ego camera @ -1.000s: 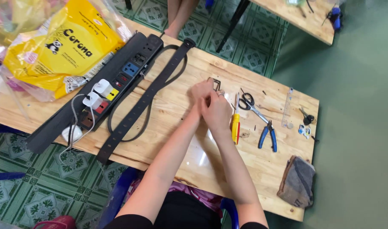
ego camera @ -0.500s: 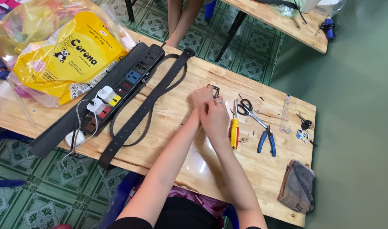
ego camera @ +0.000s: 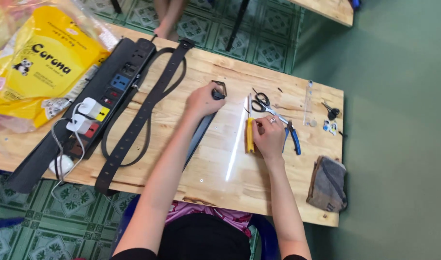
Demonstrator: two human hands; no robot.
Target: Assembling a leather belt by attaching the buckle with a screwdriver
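- Left hand (ego camera: 203, 98) is gripping the dark strap's metal buckle (ego camera: 219, 89) on the wooden desk (ego camera: 215, 168).
- Right hand (ego camera: 268, 137) is closing on the yellow-handled utility knife (ego camera: 250, 132), beside blue-handled pliers (ego camera: 293, 137).

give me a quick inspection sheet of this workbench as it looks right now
surface: pale wooden table, glare streak down the middle
job's things: dark belt strap with metal buckle under the left hand; yellow-handled tool beside the right hand
clutter: scissors, blue-handled pliers, clear ruler, small parts at the far right edge, folded grey cloth, second long belt, yellow bag
grippers: left hand closed on the buckle end; right hand resting by the yellow tool, grip unclear
cables: black power strip with white plugs and white cord
surroundings: green patterned tile floor, another table beyond
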